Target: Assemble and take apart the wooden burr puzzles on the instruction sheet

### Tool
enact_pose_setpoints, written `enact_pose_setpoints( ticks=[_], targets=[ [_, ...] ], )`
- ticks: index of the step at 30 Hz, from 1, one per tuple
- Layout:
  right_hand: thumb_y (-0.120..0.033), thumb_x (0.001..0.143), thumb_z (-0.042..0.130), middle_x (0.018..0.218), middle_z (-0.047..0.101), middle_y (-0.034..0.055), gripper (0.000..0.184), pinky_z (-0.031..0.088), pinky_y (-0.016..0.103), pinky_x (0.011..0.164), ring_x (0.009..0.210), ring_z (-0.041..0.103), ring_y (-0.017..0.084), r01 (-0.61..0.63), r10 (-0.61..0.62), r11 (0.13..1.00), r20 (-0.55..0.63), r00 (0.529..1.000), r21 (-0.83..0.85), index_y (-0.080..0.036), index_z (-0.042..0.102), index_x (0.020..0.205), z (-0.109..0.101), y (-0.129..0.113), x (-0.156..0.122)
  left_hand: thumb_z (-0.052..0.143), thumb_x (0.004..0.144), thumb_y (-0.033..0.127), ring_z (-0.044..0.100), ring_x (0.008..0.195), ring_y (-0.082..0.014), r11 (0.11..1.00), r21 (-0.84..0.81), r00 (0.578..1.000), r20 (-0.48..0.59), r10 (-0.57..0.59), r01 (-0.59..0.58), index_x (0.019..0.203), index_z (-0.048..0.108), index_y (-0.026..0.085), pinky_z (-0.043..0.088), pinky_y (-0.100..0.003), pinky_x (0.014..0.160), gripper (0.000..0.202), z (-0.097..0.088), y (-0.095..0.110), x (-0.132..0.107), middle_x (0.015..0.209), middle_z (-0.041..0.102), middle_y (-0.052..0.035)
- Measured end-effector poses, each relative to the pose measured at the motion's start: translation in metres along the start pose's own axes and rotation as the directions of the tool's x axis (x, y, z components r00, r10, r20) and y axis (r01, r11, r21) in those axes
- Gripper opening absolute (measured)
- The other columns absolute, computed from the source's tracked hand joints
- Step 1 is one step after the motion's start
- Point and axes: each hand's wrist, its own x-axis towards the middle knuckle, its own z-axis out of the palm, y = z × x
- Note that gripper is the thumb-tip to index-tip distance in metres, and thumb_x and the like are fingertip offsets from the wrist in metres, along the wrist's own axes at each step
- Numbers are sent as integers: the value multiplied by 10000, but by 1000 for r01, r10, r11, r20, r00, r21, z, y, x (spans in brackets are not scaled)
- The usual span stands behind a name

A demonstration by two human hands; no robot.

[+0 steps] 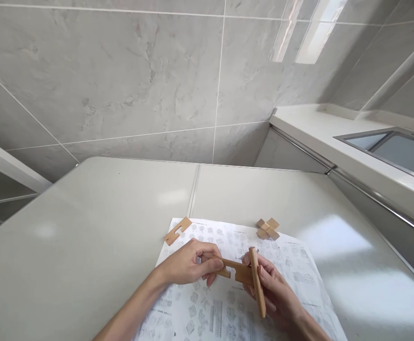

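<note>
My left hand (198, 263) pinches the left end of a flat wooden puzzle piece (241, 273) that has a notch cut in it. My right hand (274, 286) grips a second wooden puzzle piece (257, 284), seen edge-on and standing across the right end of the notched one. The two pieces meet there; whether they interlock I cannot tell. Under both hands lies a printed instruction sheet (207, 308) with small diagrams. Another notched wooden piece (173, 235) rests on the sheet's upper left corner. A cross-shaped wooden puzzle (268, 228) sits at its upper right edge.
The glossy white table (96, 227) has a seam (194, 189) running toward the far edge. Behind it rises a grey tiled wall (121, 80). To the right stands a white counter (306, 123) with an inset sink (401, 149).
</note>
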Motion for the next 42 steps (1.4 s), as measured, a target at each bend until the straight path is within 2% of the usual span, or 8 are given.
enact_pose_setpoints(
  ticks=[5,9,11,15,20,28,35,42],
  targets=[
    [-615,790,883,604,444,-62,424,397,188,495,499,351,77,184,-165,982,-289,943,38,-234,711,863,3,-19,3,545,1051,533,541,556,-122,995,91,981,-192,-19,38,817,601,192,396,-237,569,417,-6,-4,-2,587,619,24],
    [-622,815,857,777,627,-2,450,452,214,497,607,535,134,16,-113,960,-334,936,-280,-242,721,1015,13,-19,5,552,1035,473,522,564,-131,921,359,830,-552,78,152,714,506,215,373,-259,566,415,3,-13,2,579,552,42],
    [-641,859,802,735,587,-28,517,386,203,415,555,509,135,24,-171,901,-303,937,-434,-259,682,1186,18,-13,6,572,1019,431,510,549,-130,851,488,777,-607,170,195,680,487,215,345,-268,547,411,10,-18,6,569,531,45],
    [-664,888,748,795,577,-30,599,444,226,394,565,550,151,58,-258,803,-259,931,-594,-261,606,1308,17,-3,8,596,995,336,511,578,-133,725,670,757,-554,348,157,616,445,201,351,-282,572,430,17,-26,10,554,518,37],
    [-663,932,690,998,656,47,584,500,268,429,585,619,161,55,-282,763,-254,925,-644,-256,579,1336,10,4,9,617,972,277,524,654,-149,592,800,814,-405,417,94,571,414,186,382,-303,628,459,13,-25,6,627,549,13],
    [-646,981,620,1064,732,112,493,552,320,529,563,633,166,64,-349,662,-232,908,-747,-234,596,1251,8,6,9,690,938,308,651,925,-204,668,741,816,-430,386,75,922,603,221,543,-345,779,125,13,-17,2,1032,663,-31],
    [-388,1061,543,1290,709,151,291,627,321,693,1022,745,280,259,-304,567,93,948,-782,-263,609,1315,19,-1,2,802,904,416,463,1462,-355,599,797,909,-191,370,-77,1468,508,269,478,-513,1171,653,22,-9,2,1567,527,-107],
    [-315,1037,558,1181,754,131,231,621,311,672,925,760,259,301,-417,478,88,905,-825,-245,666,1229,15,2,4,486,1040,123,480,1450,-308,496,868,885,-235,401,7,1340,586,254,496,-513,1152,343,19,-19,4,1475,603,-84]
  ],
)
